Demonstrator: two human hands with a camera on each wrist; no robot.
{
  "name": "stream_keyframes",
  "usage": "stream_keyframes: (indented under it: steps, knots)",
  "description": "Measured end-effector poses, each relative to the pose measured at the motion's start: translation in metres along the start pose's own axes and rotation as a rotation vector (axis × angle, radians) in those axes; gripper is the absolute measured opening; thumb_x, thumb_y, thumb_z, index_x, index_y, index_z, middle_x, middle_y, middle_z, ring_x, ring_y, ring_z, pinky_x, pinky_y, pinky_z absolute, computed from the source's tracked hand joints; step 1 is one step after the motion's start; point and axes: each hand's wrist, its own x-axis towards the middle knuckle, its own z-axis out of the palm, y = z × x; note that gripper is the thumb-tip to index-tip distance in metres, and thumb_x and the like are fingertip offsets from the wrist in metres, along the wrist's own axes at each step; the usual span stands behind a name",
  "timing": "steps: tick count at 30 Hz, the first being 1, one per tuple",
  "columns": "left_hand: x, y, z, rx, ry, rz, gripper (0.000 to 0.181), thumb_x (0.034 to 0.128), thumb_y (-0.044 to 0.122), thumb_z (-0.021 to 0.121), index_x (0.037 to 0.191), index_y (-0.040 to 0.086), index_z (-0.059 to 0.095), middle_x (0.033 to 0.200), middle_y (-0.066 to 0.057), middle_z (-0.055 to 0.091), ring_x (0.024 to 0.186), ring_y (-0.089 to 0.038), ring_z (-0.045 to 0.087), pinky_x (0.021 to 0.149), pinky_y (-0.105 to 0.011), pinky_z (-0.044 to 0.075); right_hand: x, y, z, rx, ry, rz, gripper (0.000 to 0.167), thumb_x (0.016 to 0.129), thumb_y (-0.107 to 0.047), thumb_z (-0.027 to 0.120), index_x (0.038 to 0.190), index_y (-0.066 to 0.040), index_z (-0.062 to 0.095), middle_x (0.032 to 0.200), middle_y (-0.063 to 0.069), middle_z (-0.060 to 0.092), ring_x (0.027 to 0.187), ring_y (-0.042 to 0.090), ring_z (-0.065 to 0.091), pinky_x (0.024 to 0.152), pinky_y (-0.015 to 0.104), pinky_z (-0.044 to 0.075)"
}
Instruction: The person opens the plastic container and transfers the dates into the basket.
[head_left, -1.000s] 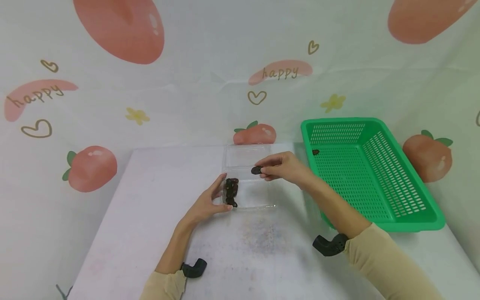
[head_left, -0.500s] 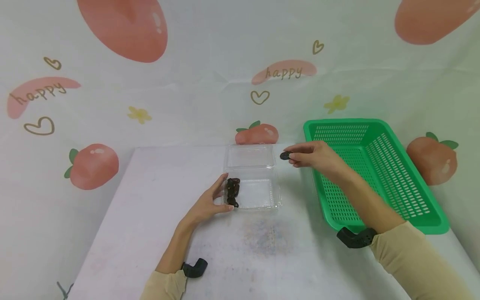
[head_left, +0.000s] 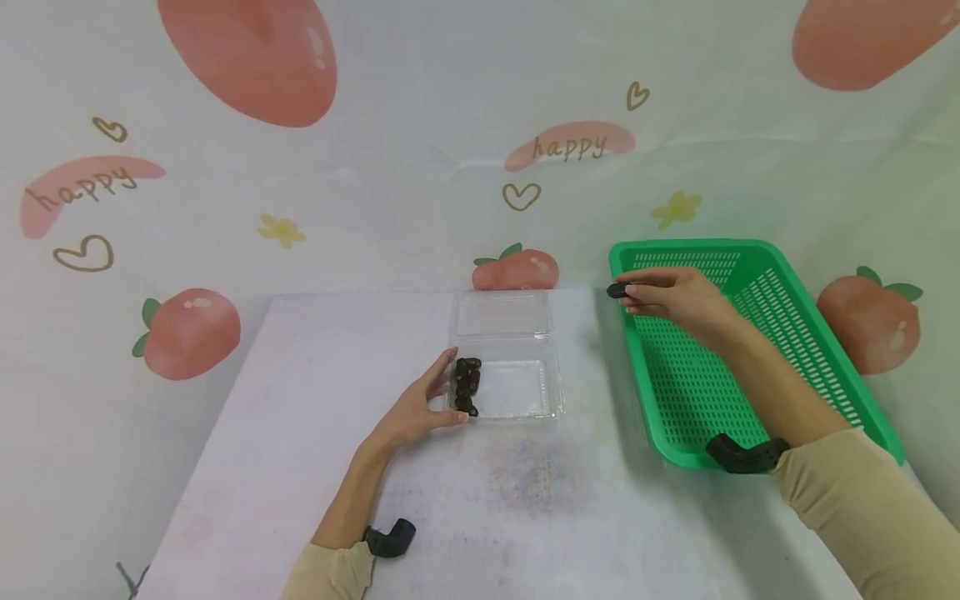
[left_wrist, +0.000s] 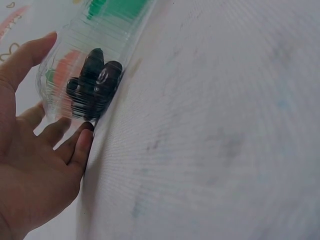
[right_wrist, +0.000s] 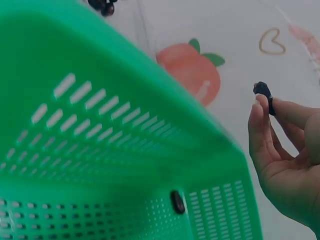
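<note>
In the head view, a clear plastic box (head_left: 517,389) stands on the table with its lid (head_left: 501,314) folded back. Several dark, glossy dates (head_left: 465,385) lie along its left side. My left hand (head_left: 405,414) holds that side between thumb and fingers; the left wrist view shows the fingertips against the clear wall (left_wrist: 55,100). Between thumb and fingers of my right hand (head_left: 686,302) is one dark date (head_left: 617,290), by the left rim of a green basket (head_left: 637,367). Another date (right_wrist: 177,201) lies inside the basket, seen in the right wrist view.
The basket stands at the table's right, with slotted walls. A white table (head_left: 300,467) extends around the box and in front of it. Behind hangs a white printed cloth (head_left: 390,208) with fruit and hearts.
My right hand has carried the date from above the box rightward and away, to the basket's left rim. My left hand stays at the box's left side.
</note>
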Motion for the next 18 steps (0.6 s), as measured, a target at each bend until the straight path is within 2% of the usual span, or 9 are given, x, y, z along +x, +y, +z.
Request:
stream_keyframes:
  steps: [7,13,18]
  knots:
    - [-0.001,0.001,0.0,-0.021,0.004,-0.011,0.103,0.0806,0.02,0.084,0.159,0.034,0.019,0.164,0.003,0.021,0.144,-0.037,0.031,0.116,-0.054,0.031,0.002,0.009,-0.019,0.006,-0.015,-0.013,0.048,0.1,-0.014,0.062,0.14,0.008,0.049,0.119,0.003,0.068,0.109,0.02,0.066,0.092,0.028,0.055]
    - [-0.002,0.001,0.0,-0.003,0.004,0.005,0.102,0.0818,0.02,0.083,0.16,0.03,0.018,0.164,0.004,0.02,0.145,-0.036,0.031,0.117,-0.053,0.03,0.006,0.019,-0.031,-0.003,-0.013,-0.015,0.048,0.1,-0.012,0.06,0.142,0.009,0.047,0.118,-0.001,0.068,0.109,0.013,0.066,0.093,0.026,0.055]
    - [-0.001,0.001,0.0,0.0,-0.002,0.003,0.102,0.0817,0.023,0.083,0.16,0.032,0.018,0.164,0.006,0.019,0.145,-0.034,0.03,0.117,-0.052,0.029,0.009,0.025,-0.04,0.008,-0.01,-0.014,0.05,0.101,-0.01,0.059,0.143,0.011,0.043,0.115,-0.004,0.068,0.105,0.008,0.066,0.091,0.025,0.055]
